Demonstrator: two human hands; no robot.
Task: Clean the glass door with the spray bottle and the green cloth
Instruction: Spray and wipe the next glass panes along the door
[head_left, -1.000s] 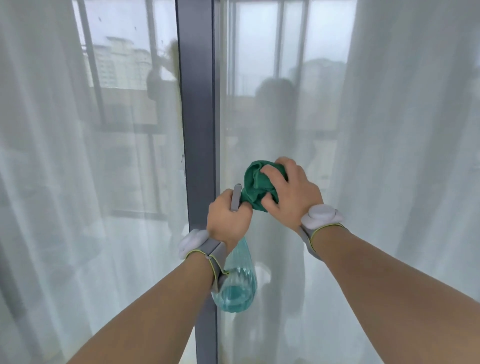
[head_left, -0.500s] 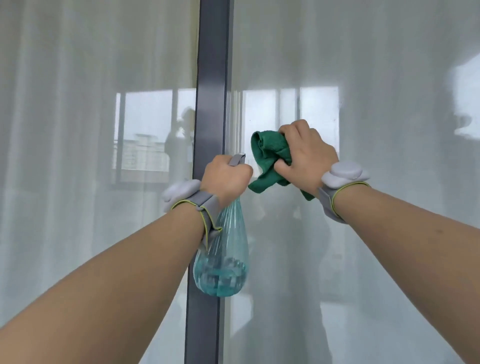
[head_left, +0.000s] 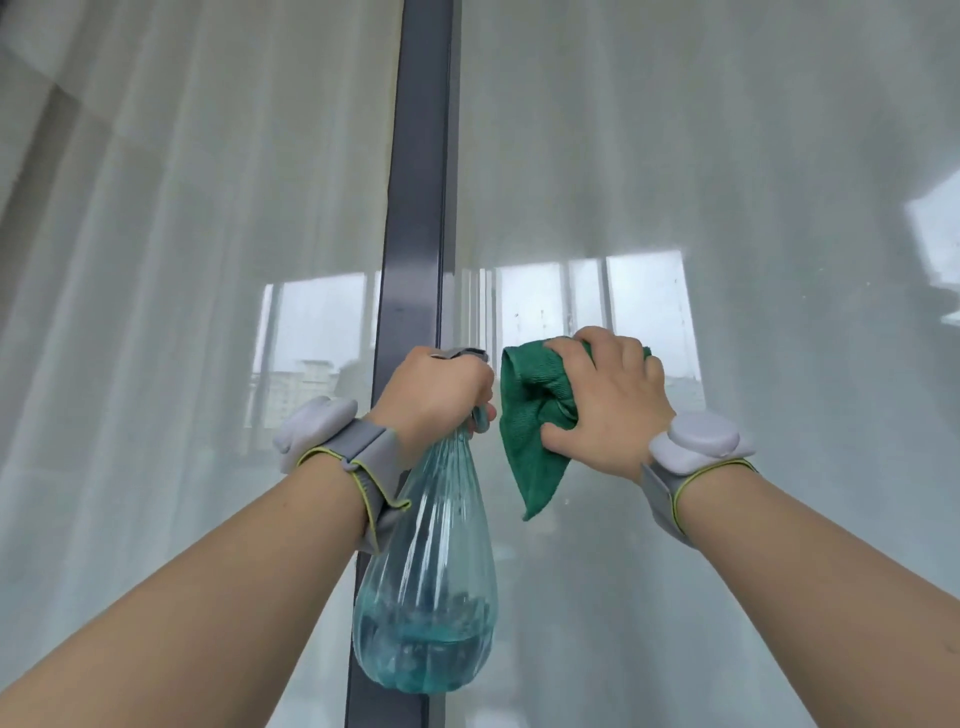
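Note:
The glass door (head_left: 675, 156) fills the view, with white curtains reflected in it. My left hand (head_left: 436, 397) grips the grey trigger head of a clear spray bottle (head_left: 426, 587); the ribbed bottle hangs below my fist with a little blue liquid at its bottom. My right hand (head_left: 605, 402) holds a bunched green cloth (head_left: 530, 415) flat against the pane right of the frame. A corner of the cloth hangs down below my palm. Both wrists wear grey bands.
A dark grey vertical frame post (head_left: 421, 182) splits the door into a left pane (head_left: 182, 260) and the right pane. Reflected windows and buildings show in both panes at hand height.
The view has tilted upward along the door. Both hands have risen with it, and the cloth has spread flatter under my right hand against the glass. The bottle stays in my left hand.

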